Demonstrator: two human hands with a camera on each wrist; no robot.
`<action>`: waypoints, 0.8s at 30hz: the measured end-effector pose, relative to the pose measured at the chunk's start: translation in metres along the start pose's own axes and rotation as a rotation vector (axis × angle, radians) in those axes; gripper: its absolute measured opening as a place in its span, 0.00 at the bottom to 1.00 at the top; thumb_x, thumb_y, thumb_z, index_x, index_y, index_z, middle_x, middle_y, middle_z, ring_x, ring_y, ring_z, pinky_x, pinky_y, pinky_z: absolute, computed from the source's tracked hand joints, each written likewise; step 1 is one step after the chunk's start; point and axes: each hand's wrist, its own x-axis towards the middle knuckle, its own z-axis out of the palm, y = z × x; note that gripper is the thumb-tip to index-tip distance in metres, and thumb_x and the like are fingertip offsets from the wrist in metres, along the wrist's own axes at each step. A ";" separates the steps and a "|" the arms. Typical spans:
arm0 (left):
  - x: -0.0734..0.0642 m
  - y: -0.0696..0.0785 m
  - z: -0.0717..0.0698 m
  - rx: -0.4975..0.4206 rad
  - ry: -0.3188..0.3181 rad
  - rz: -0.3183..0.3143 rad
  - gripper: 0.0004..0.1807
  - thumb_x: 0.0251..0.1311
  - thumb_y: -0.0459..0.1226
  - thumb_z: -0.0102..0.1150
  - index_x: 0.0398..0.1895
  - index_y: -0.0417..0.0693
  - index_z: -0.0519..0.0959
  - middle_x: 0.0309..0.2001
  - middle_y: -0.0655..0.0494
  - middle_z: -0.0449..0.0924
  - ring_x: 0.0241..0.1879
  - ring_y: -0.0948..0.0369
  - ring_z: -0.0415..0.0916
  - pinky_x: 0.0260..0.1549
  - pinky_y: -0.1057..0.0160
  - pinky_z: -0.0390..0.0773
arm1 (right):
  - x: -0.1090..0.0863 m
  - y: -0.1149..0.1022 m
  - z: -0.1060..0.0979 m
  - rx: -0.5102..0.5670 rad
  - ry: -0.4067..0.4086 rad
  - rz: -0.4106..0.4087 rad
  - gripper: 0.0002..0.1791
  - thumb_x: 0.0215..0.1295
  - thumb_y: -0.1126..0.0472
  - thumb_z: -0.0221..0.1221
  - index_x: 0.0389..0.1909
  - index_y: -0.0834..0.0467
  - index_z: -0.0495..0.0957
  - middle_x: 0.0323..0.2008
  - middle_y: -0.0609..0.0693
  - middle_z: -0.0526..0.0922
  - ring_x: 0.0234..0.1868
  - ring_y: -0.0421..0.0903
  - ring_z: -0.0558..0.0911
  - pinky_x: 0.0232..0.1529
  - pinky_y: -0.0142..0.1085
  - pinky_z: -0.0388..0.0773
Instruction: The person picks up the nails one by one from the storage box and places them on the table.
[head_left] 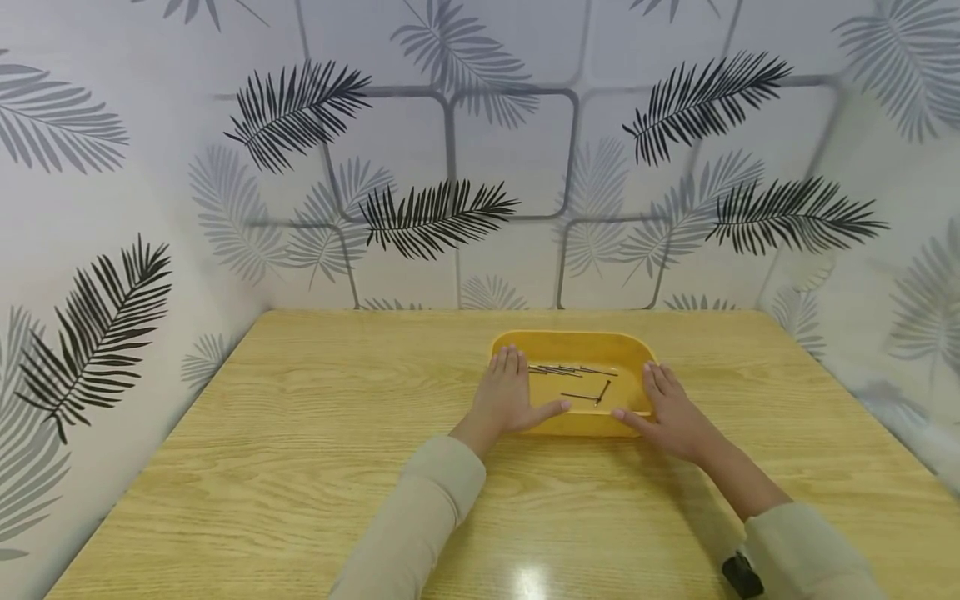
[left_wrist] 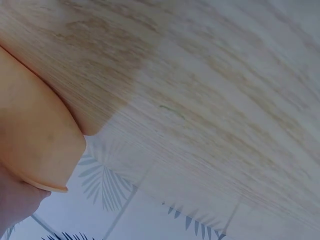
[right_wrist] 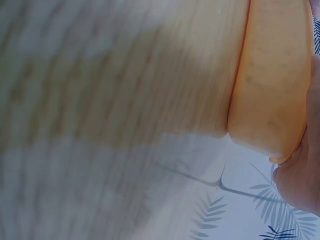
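Observation:
A shallow yellow plastic tray (head_left: 573,425) with rounded corners stands on the wooden table. Inside it, several thin metal nails (head_left: 558,370) lie in a loose bunch toward the back, and two longer-looking nails (head_left: 581,397) meet at an angle nearer the front. My left hand (head_left: 504,400) rests along the tray's left rim, fingers straight, thumb stretched over the front rim. Mirroring it, my right hand (head_left: 678,421) lies on the right end, thumb on the front corner. Both wrist views show the tray's outer wall (left_wrist: 40,120) bare below the hands, with fingers (right_wrist: 300,172) up at the rim.
The pale wooden table (head_left: 337,433) spreads around the tray. Its back edge meets a wall (head_left: 510,267) covered with leaf patterns. A small black object (head_left: 742,575) shows at the right sleeve, near the bottom edge of the head view.

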 end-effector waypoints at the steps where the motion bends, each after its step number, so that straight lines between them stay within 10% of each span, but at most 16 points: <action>1: 0.000 0.000 0.000 0.005 0.005 -0.001 0.55 0.57 0.70 0.33 0.70 0.32 0.47 0.72 0.37 0.42 0.73 0.47 0.39 0.71 0.56 0.44 | 0.000 0.000 0.000 0.000 -0.001 0.000 0.51 0.64 0.39 0.50 0.67 0.76 0.41 0.69 0.73 0.40 0.70 0.68 0.40 0.66 0.63 0.43; 24: -0.006 0.001 0.004 -0.012 0.007 -0.022 0.55 0.57 0.71 0.31 0.70 0.32 0.46 0.73 0.38 0.40 0.73 0.47 0.37 0.71 0.54 0.42 | -0.003 -0.005 0.000 -0.005 0.004 -0.003 0.51 0.63 0.39 0.51 0.67 0.77 0.43 0.69 0.74 0.42 0.70 0.69 0.41 0.65 0.63 0.44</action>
